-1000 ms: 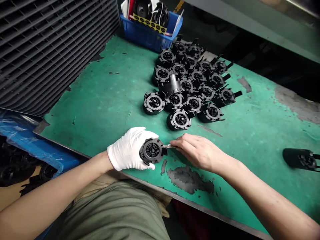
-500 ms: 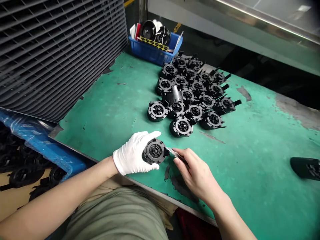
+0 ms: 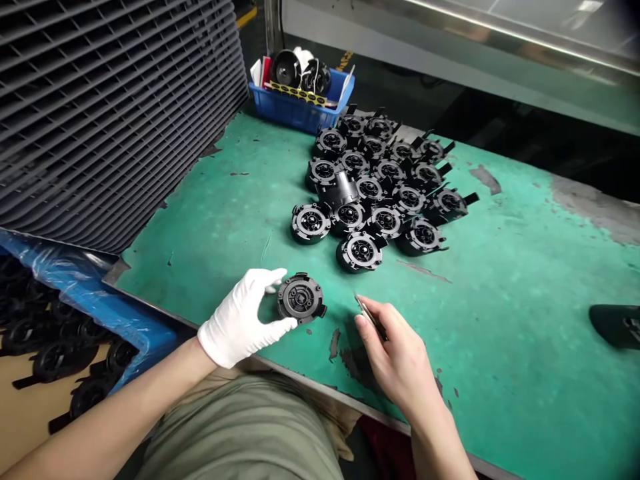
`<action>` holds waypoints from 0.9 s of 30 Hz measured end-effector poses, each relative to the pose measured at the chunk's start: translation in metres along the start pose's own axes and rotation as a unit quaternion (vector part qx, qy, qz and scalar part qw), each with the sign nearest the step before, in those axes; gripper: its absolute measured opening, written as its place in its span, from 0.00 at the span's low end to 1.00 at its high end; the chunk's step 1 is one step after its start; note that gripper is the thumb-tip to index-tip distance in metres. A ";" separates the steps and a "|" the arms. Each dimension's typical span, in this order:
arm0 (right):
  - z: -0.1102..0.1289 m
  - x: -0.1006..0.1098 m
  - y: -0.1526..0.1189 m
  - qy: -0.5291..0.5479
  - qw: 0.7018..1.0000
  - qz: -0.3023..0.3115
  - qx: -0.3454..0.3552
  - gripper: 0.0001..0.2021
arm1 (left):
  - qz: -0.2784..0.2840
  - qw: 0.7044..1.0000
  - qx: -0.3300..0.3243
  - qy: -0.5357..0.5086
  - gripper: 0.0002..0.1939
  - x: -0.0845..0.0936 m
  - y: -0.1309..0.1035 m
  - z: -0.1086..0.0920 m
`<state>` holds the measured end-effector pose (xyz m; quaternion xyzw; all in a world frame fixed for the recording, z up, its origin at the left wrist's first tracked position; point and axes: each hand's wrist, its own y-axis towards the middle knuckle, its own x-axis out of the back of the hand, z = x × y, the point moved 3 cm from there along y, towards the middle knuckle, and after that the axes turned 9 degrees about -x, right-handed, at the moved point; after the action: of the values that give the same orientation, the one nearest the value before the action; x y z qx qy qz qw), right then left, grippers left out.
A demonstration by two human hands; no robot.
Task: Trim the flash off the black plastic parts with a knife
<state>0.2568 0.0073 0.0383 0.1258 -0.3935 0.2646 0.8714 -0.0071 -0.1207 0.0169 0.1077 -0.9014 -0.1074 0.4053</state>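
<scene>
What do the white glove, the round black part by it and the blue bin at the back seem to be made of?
White glove: probably cloth, perhaps cotton; matte, with soft creases.
Round black part: likely moulded plastic; dull, with rings and tabs shaped into it.
Blue bin: seemingly plastic; smooth, evenly coloured, though the exact type can't be told.

The one view looks out from the wearer's head, above and behind the left hand (image 3: 235, 327) and right hand (image 3: 397, 353), facing forward and steeply down onto the green worktop (image 3: 525, 373). It sits fairly near both hands, yet takes a wide field: past the hands it reaches the black parts (image 3: 369, 188) and, farther off, the blue bin (image 3: 295, 115); leftward of the left hand, the slatted panel (image 3: 115, 113); nearer than the hands, the person's green clothing (image 3: 245, 433).
</scene>
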 end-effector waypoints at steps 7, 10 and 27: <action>-0.004 -0.005 -0.004 0.000 1.000 0.017 -0.002 0.14 | 0.029 0.994 -0.047 0.095 0.42 0.005 -0.004 -0.005; -0.005 -0.007 -0.005 -0.004 1.000 0.024 0.003 0.14 | 0.063 0.992 -0.061 0.089 0.45 0.008 -0.001 -0.002; -0.007 -0.001 -0.016 -0.002 0.999 -0.026 -0.030 0.14 | 0.036 0.979 -0.197 0.040 0.35 0.009 0.032 -0.017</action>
<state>0.2697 -0.0038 0.0328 0.1103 -0.3996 0.2302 0.8804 -0.0036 -0.0942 0.0432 -0.0023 -0.8491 -0.2637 0.4577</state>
